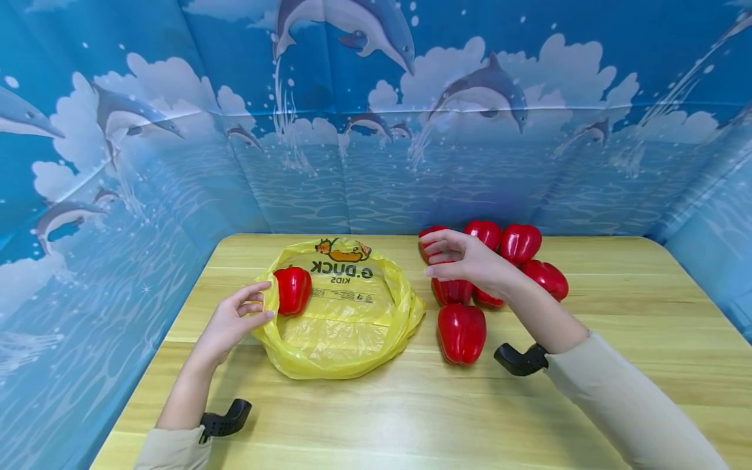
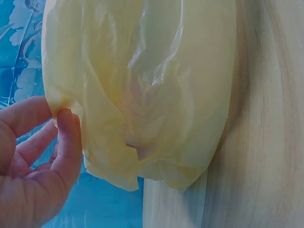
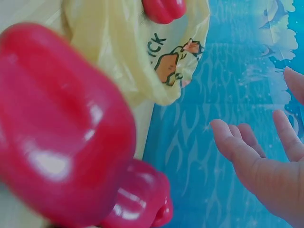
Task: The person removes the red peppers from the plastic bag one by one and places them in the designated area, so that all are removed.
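A yellow plastic bag [image 1: 341,365] lies with its mouth spread wide, a printed duck and lettering on its inside. One red bell pepper [image 1: 294,290] rests in it, against the left side. My left hand [image 1: 237,320] pinches the bag's left rim between thumb and fingers; the left wrist view shows the pinch on the film [image 2: 156,95]. My right hand [image 1: 464,258], fingers loosely bent and holding nothing, hovers over the group of red bell peppers to the right of the bag. The nearest bell pepper [image 1: 461,334] of that group sits below this hand.
Several more red bell peppers cluster toward the back, among them one at the back [image 1: 520,243] and one at the right [image 1: 546,279]. The wooden table [image 1: 623,365] ends at a blue dolphin-print curtain [image 1: 376,176] behind and on both sides.
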The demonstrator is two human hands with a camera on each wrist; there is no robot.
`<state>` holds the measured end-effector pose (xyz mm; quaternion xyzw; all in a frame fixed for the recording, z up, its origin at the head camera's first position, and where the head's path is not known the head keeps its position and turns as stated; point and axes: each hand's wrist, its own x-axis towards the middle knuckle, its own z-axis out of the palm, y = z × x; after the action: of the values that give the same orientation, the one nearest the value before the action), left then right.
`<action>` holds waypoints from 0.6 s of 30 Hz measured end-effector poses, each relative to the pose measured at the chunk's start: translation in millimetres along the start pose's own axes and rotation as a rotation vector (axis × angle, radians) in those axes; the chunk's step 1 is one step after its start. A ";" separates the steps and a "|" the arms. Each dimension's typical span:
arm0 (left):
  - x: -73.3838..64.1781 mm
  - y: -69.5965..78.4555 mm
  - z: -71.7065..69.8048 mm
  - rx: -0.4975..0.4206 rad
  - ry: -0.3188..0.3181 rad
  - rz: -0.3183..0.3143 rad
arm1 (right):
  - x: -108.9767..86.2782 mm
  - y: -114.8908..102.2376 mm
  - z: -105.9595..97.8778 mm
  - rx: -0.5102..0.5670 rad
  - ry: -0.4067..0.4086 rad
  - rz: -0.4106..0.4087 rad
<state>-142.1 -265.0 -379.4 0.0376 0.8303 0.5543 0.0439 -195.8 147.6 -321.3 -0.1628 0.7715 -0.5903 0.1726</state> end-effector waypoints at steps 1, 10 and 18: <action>-0.2 0.3 0.0 0.000 -0.001 0.001 | 2.9 -1.7 1.6 0.008 -0.007 0.008; -0.9 2.4 -0.4 0.001 -0.009 -0.005 | 28.5 -15.2 16.7 0.040 -0.069 0.030; 2.0 2.7 -1.1 -0.006 -0.011 -0.010 | 51.8 -22.1 31.5 0.096 -0.115 0.084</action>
<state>-144.2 -264.8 -376.6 0.0365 0.8285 0.5565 0.0512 -226.3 91.6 -311.4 -0.1554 0.7375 -0.6084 0.2487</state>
